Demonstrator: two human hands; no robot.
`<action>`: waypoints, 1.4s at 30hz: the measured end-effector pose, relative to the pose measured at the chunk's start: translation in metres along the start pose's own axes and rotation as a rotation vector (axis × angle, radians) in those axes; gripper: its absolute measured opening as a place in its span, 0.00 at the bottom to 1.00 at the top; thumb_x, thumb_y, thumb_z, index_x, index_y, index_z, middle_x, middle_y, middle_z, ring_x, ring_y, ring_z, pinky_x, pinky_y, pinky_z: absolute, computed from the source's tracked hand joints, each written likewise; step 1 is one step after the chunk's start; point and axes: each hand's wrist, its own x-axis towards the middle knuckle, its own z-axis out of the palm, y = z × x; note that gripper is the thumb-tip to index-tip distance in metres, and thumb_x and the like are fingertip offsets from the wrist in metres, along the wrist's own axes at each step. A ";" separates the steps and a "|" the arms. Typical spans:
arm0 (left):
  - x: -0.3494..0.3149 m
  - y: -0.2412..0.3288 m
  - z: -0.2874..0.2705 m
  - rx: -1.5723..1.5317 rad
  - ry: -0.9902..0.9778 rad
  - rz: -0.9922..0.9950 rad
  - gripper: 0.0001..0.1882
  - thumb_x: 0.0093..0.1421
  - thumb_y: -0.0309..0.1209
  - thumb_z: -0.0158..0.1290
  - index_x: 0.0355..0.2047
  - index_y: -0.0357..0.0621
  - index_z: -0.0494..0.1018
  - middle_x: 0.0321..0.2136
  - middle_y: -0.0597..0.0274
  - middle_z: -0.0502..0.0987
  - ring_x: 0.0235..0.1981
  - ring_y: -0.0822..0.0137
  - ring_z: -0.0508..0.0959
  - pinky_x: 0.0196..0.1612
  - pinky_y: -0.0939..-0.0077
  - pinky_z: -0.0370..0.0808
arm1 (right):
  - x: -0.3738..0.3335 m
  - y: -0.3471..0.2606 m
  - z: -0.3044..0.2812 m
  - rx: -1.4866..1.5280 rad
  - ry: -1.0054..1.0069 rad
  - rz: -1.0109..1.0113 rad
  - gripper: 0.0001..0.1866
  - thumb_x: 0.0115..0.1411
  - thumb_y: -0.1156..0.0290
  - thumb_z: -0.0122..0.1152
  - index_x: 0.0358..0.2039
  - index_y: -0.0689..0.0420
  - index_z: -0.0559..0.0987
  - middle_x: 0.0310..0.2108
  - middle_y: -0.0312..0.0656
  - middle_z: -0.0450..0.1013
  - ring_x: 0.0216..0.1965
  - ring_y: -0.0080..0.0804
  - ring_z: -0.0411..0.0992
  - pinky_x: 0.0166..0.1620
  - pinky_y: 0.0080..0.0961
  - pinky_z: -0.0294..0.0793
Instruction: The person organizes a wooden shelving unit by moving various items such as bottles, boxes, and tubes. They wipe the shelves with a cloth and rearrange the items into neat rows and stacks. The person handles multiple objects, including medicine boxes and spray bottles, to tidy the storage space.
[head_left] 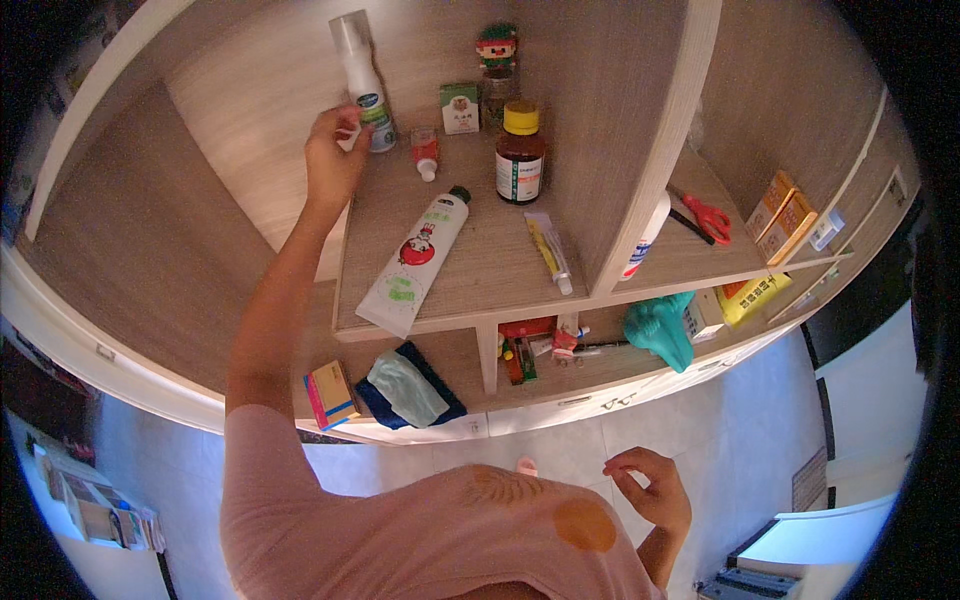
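My left hand (333, 155) reaches up into the shelf, its fingers curved and thumb apart, right beside a white pump or spray bottle (375, 112) with a clear cap. Its fingertips meet the bottle's label edge; I cannot tell if they touch it. Near the bottle lie a small red-and-white tube (424, 153), a green-and-white box (460, 108) and a brown bottle with a yellow cap (520, 165). A large white tube with a red cartoon figure (418, 255) lies along the shelf board. My right hand (655, 490) hangs low before the cabinet, loosely curled, holding nothing visible.
A small yellow tube (548, 252) lies by the upright divider (655, 130). Beyond it are red-handled scissors (710, 218) and orange boxes (783, 218). Below sit a teal rubbery item (660, 330), a pale packet on dark cloth (408, 388) and a yellow-pink box (330, 393).
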 end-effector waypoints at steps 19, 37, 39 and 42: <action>-0.023 0.062 -0.061 -0.192 -0.882 0.112 0.18 0.53 0.19 0.44 0.45 0.41 0.69 0.47 0.52 0.71 0.51 0.60 0.68 0.51 0.71 0.65 | -0.013 0.008 0.002 -0.013 -0.082 0.002 0.07 0.52 0.78 0.56 0.34 0.61 0.76 0.33 0.45 0.74 0.33 0.36 0.73 0.36 0.26 0.72; -0.083 0.179 -0.050 0.125 -0.807 0.158 0.27 0.58 0.38 0.42 0.56 0.38 0.57 0.60 0.42 0.49 0.61 0.45 0.51 0.60 0.59 0.48 | -0.024 0.034 0.008 0.082 -0.222 -0.105 0.11 0.59 0.67 0.48 0.36 0.62 0.72 0.31 0.47 0.72 0.34 0.39 0.71 0.38 0.32 0.70; -0.088 0.179 -0.050 0.096 -0.724 0.165 0.27 0.59 0.41 0.42 0.53 0.35 0.60 0.59 0.43 0.51 0.60 0.46 0.53 0.59 0.59 0.51 | -0.024 0.051 -0.004 0.053 -0.251 -0.141 0.11 0.59 0.67 0.48 0.35 0.61 0.73 0.32 0.47 0.72 0.34 0.41 0.71 0.37 0.32 0.70; -0.103 0.202 -0.060 0.214 -0.538 0.000 0.26 0.61 0.41 0.41 0.52 0.33 0.61 0.58 0.43 0.55 0.59 0.47 0.56 0.56 0.58 0.58 | -0.022 0.062 -0.031 -0.039 -0.303 -0.161 0.12 0.59 0.67 0.48 0.38 0.62 0.73 0.34 0.47 0.72 0.36 0.40 0.71 0.40 0.32 0.69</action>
